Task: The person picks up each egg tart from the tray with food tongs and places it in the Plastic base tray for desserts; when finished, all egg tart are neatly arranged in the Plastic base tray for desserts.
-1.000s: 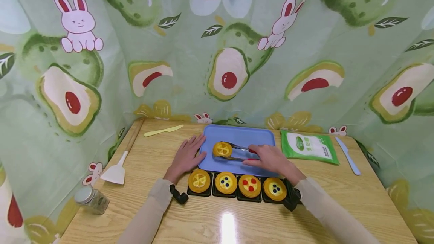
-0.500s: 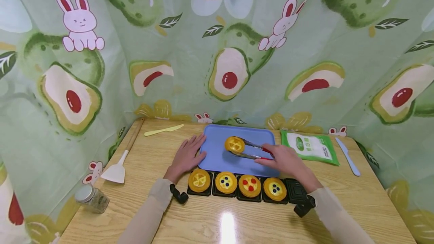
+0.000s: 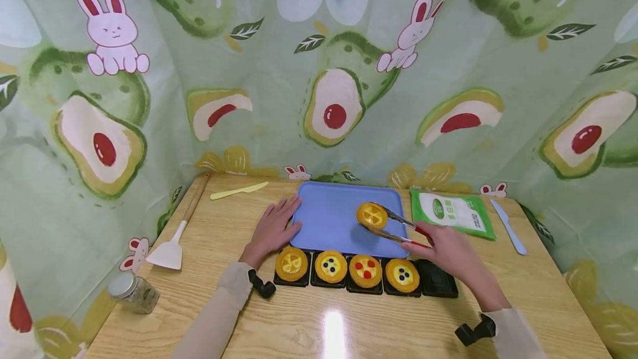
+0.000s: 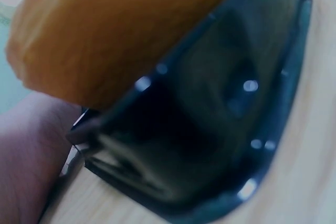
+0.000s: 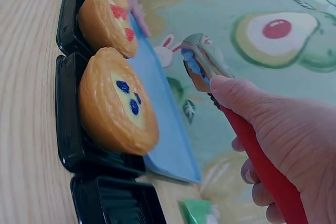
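Observation:
In the head view my left hand (image 3: pixel 271 229) rests flat, fingers extended, at the left edge of a blue tray (image 3: pixel 324 212). My right hand (image 3: pixel 448 251) grips red-handled metal tongs (image 5: pixel 257 156), thumb on top and fingers curled beneath. Pinched between the tong tips, an egg tart (image 3: pixel 371 215) with orange-slice topping hangs over the tray's right half. Along the tray's near side runs a row of black plastic boxes, several with tarts in them; the leftmost tart (image 3: pixel 291 263) has slices. The rightmost box (image 3: pixel 438 280) holds nothing. The left wrist view is filled by one tart and its box (image 4: pixel 210 108).
A green-and-white packet (image 3: pixel 451 213) lies right of the tray, with a blue knife (image 3: pixel 508 227) beyond it. To the left are a yellow knife (image 3: pixel 239 190), a white spatula (image 3: pixel 169 251) and a glass jar (image 3: pixel 134 292). A patterned curtain (image 3: pixel 279 71) stands behind the table.
The tongs carry the slice-topped tart from the tray's left half rightward and up off it. My right hand shifts right, uncovering the vacant box. The left hand stays in place.

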The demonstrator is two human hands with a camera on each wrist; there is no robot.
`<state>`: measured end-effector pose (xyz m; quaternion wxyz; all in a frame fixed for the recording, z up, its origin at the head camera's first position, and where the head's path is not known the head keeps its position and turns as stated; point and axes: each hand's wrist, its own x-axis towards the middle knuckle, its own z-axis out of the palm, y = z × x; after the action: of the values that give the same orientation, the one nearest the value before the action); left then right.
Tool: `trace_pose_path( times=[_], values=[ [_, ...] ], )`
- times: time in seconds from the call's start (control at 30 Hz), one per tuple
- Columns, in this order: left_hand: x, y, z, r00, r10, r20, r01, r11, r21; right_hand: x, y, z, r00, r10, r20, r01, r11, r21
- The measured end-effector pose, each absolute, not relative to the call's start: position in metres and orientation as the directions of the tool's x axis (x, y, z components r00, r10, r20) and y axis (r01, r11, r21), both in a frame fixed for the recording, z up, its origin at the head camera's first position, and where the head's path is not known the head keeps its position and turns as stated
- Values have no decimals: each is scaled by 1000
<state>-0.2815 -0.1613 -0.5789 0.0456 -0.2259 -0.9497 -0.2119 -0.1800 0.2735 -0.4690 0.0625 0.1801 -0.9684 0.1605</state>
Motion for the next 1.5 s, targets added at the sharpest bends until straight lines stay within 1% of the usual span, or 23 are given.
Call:
trace_pose_path(
  times=[0.27, 0.5, 0.9, 1.13, 1.27, 1.33, 1.5],
  values=[
    [-283, -161, -583, -887, 414, 205, 461, 810, 362, -150, 297, -461, -938, -250, 240, -307, 920, -243],
    [-283, -161, -583, -892, 406, 198, 452, 809, 375, -123, 310, -457, -960, -187, 210, -235, 943, -235],
    [-280, -160, -579, -894, 402, 198, 448, 804, 391, -85, 323, -463, -968, -113, 225, -162, 964, -213],
    [-281, -161, -581, -886, 408, 221, 464, 792, 398, -67, 331, -467, -981, -50, 185, -91, 972, -218],
    [-281, -161, -583, -884, 407, 230, 467, 788, 402, -57, 338, -471, -974, -46, 223, -93, 975, -204],
    [-281, -161, -583, -886, 405, 226, 463, 788, 405, -52, 342, -472, -977, -31, 210, -75, 976, -207],
    [-280, -160, -580, -891, 405, 206, 454, 791, 410, -42, 350, -473, -993, 20, 113, -5, 976, -218]
  ],
)
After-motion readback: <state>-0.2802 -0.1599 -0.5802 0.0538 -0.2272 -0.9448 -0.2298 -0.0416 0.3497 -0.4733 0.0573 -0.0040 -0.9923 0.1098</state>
